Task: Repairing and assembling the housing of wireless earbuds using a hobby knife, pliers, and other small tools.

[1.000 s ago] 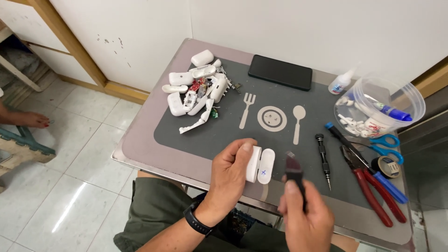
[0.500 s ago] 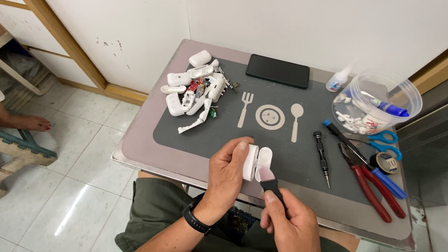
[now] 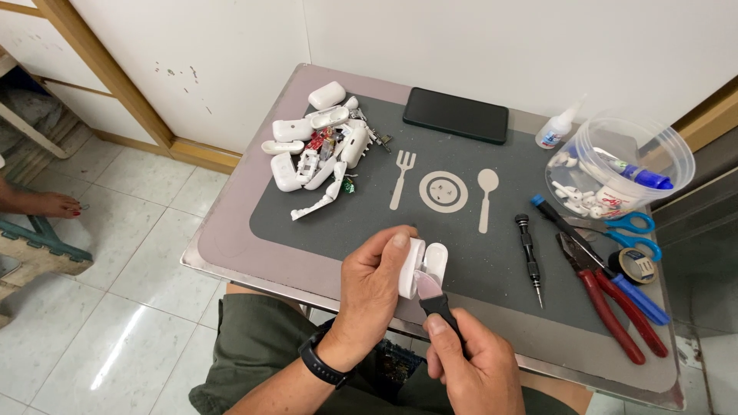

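1. Since a moment ago, our right hand (image 3: 469,365) has brought the black-handled prying blade (image 3: 433,296) down from mid-air to the small white plastic earbud case (image 3: 421,267).
2. Our left hand (image 3: 377,288) grips that case upright near the front edge of the metal table (image 3: 231,253), steadying it against the blade.
3. The right hand is clenched round the handle, tip at the seam.
4. The red-handled pliers (image 3: 607,307) lie towards the right edge, within reach.

White wall (image 3: 461,38), wooden trim (image 3: 108,77), glossy pale tiled floor (image 3: 115,307).
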